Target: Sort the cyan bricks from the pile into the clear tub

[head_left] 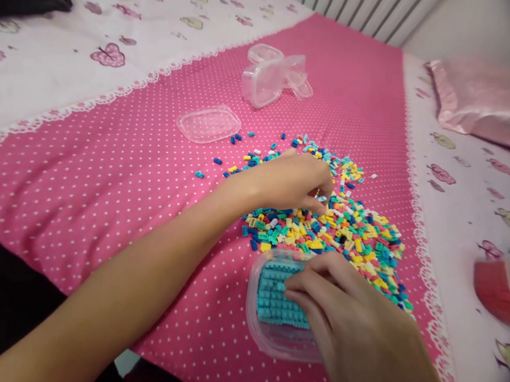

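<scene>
A wide heap of small multicoloured toy bricks (295,233) lies on the bed. Over its middle reaches my left hand (298,179), fingers curled down among the bricks. A light blue brick (322,199) shows by its thumb and forefinger; whether it is gripped is unclear. Nearer to me stands a clear plastic container (254,328), with teal bricks (272,306) set in tidy rows inside. My right hand (338,303) comes over the container's right side, fingertips pinched at a light teal brick (281,285) on top of the rows. That hand covers the container's right part.
Beyond the heap lie a clear lid (209,124) and several clear containers and lids (265,80) stacked loosely. A red tub (498,289) is at the right edge. A pink satin pillow (485,106) rests at the upper right, on the pink dotted bedspread (111,166).
</scene>
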The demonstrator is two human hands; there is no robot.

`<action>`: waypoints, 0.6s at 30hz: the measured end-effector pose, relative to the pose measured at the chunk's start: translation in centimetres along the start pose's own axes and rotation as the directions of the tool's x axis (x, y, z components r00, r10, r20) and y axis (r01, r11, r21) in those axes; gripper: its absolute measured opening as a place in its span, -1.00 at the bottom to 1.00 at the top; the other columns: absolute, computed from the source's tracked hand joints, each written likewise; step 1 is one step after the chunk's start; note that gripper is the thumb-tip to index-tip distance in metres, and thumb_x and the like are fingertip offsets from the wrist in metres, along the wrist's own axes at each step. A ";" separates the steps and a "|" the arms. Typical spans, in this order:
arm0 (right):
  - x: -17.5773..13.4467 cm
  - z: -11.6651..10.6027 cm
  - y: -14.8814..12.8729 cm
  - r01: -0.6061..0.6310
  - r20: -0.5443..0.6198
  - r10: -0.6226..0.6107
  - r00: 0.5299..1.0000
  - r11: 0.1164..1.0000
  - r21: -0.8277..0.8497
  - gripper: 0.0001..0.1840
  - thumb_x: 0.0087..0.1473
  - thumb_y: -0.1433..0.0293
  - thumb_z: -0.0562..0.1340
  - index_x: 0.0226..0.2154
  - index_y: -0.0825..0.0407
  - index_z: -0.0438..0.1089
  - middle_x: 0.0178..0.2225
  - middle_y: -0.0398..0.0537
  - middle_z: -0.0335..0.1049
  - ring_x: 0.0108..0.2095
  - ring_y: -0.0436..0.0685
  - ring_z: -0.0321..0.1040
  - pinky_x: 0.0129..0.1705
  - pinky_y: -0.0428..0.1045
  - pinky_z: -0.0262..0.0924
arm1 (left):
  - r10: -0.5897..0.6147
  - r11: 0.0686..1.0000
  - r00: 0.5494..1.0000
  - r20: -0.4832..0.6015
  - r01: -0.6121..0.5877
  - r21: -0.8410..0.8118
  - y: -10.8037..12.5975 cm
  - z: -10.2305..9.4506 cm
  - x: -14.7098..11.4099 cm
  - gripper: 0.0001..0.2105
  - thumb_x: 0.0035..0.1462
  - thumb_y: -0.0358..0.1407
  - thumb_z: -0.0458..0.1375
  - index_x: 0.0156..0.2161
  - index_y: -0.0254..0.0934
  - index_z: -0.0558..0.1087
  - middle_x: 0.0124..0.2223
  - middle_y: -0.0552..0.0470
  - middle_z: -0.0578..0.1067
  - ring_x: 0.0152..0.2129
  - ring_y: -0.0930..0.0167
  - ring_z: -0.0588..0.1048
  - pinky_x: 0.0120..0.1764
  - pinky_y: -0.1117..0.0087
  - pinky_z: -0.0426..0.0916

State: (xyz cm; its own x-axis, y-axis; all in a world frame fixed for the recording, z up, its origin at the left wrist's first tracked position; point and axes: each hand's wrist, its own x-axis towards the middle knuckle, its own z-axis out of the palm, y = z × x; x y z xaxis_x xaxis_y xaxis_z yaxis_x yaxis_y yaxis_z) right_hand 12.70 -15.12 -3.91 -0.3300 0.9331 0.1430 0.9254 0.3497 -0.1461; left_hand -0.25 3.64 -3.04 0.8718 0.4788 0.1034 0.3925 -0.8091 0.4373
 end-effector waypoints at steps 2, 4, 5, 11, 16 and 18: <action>0.0 0.0 -0.3 -0.005 -0.001 0.005 1.000 1.000 -0.010 -0.89 0.18 0.47 0.27 -0.32 -0.10 0.41 -0.31 -0.20 0.41 -0.32 0.11 0.45 -0.34 0.03 0.26 | -0.001 1.000 1.000 -0.013 0.001 -0.007 0.1 0.0 0.0 -0.89 0.19 -0.26 0.30 -0.27 -0.26 0.63 -0.31 0.06 0.61 -0.42 0.50 0.45 -0.29 0.40 0.16; 0.0 0.1 -0.5 0.017 -0.013 -0.017 1.000 1.000 -0.023 -0.88 0.17 0.47 0.27 -0.31 -0.11 0.42 -0.30 -0.20 0.42 -0.31 0.12 0.44 -0.31 0.05 0.23 | -0.007 1.000 1.000 -0.016 0.007 -0.010 0.1 0.0 0.0 -0.87 0.18 -0.24 0.31 -0.27 -0.27 0.62 -0.31 0.05 0.61 -0.42 0.50 0.44 -0.29 0.39 0.16; 0.1 0.1 -0.6 0.012 -0.016 -0.013 1.000 1.000 -0.027 -0.88 0.17 0.47 0.28 -0.31 -0.11 0.43 -0.29 -0.20 0.42 -0.30 0.13 0.43 -0.30 0.06 0.21 | -0.011 1.000 1.000 -0.015 0.011 -0.011 0.2 0.0 0.0 -0.87 0.18 -0.24 0.31 -0.27 -0.28 0.62 -0.31 0.05 0.61 -0.42 0.50 0.44 -0.29 0.39 0.16; 0.3 0.0 -1.0 -0.044 -0.022 0.043 0.999 0.999 -0.014 -0.89 0.16 0.47 0.30 -0.34 -0.08 0.44 -0.31 -0.17 0.42 -0.30 0.13 0.39 -0.27 0.07 0.13 | -0.016 1.000 1.000 0.003 0.016 -0.009 0.2 -0.1 0.0 -0.87 0.18 -0.25 0.30 -0.29 -0.29 0.61 -0.34 0.06 0.60 -0.44 0.51 0.43 -0.30 0.40 0.14; 0.3 0.3 -0.2 0.063 -0.046 -0.064 0.997 0.998 -0.018 -0.91 0.16 0.43 0.31 -0.31 -0.09 0.41 -0.33 -0.19 0.41 -0.35 0.10 0.39 -0.34 0.05 0.11 | -0.009 1.000 1.000 0.005 0.009 0.009 0.2 0.0 0.0 -0.86 0.19 -0.26 0.30 -0.31 -0.31 0.60 -0.35 0.04 0.60 -0.44 0.49 0.41 -0.32 0.40 0.11; 0.3 0.3 0.0 0.072 -0.044 -0.073 0.996 0.997 -0.025 -0.91 0.16 0.43 0.31 -0.31 -0.09 0.40 -0.33 -0.19 0.41 -0.34 0.11 0.40 -0.35 0.04 0.12 | -0.011 1.000 1.000 0.009 0.011 0.014 0.2 -0.1 0.0 -0.85 0.19 -0.25 0.30 -0.31 -0.31 0.60 -0.35 0.03 0.59 -0.44 0.49 0.41 -0.32 0.40 0.11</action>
State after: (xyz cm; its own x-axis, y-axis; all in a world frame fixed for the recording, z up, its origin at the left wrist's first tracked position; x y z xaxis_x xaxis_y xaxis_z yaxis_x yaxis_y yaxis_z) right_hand 12.49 -14.80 -4.12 -0.3880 0.9006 0.1960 0.9037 0.4135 -0.1108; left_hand -0.19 3.52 -2.88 0.8701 0.4844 0.0908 0.4058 -0.8087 0.4259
